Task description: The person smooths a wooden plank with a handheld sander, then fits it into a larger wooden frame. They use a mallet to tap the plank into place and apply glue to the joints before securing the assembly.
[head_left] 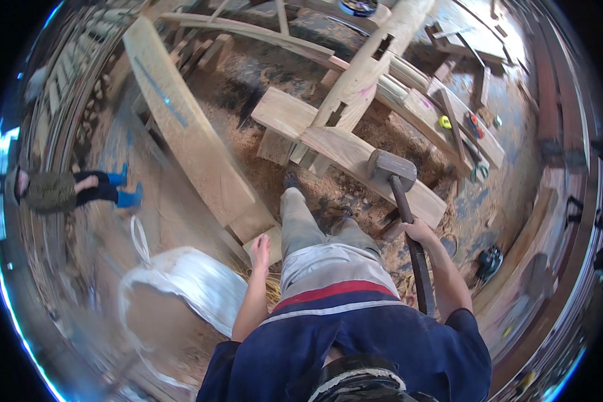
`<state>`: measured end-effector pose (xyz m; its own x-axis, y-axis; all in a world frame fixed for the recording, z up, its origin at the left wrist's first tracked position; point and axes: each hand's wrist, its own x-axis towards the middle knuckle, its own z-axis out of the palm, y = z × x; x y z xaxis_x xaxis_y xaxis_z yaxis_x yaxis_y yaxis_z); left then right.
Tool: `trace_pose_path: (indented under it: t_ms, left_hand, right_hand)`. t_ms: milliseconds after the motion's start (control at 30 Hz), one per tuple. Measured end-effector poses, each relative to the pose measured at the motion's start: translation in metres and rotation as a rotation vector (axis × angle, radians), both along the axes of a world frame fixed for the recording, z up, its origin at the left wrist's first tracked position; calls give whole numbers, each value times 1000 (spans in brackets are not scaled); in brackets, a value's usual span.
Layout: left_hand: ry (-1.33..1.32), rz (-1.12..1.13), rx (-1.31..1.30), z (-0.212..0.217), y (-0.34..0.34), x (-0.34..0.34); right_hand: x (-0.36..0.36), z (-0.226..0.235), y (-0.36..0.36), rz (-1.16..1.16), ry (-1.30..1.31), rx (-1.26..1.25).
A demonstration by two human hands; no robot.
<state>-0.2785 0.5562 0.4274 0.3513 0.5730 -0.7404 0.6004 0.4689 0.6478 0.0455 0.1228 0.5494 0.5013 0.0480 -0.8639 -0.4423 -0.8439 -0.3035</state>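
Note:
My right hand [418,230] is wrapped round the long dark handle of a wooden mallet [393,167]. The mallet's blocky head is over a squared timber beam [347,153] in front of me; whether it touches the wood I cannot tell. Across that beam runs a pale round log [358,80] with rectangular slots cut in it. My left hand [262,253] hangs free at my left side, its fingers loosely extended and holding nothing. It is nearest to the close end of a wide, thick plank [194,144].
A white bulk sack [201,275] stands at my left. Farther left is a person [53,191] in blue boots. A yellow tape measure [445,122], a red tool [474,124] and green-handled scissors [479,173] lie at the right. A power tool [490,262] sits by boards. Shavings cover the floor.

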Motion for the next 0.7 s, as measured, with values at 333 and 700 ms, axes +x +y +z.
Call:
trace_pose_path:
  t_ms: [333,700]
  left_hand:
    - [53,-373,121,-18,133,90]
    - [347,-574,190,-60,229,5]
  right_hand:
    - [-44,-15,96,-488,127,-25]
    - [-62,-48,119,-1113,175,311]
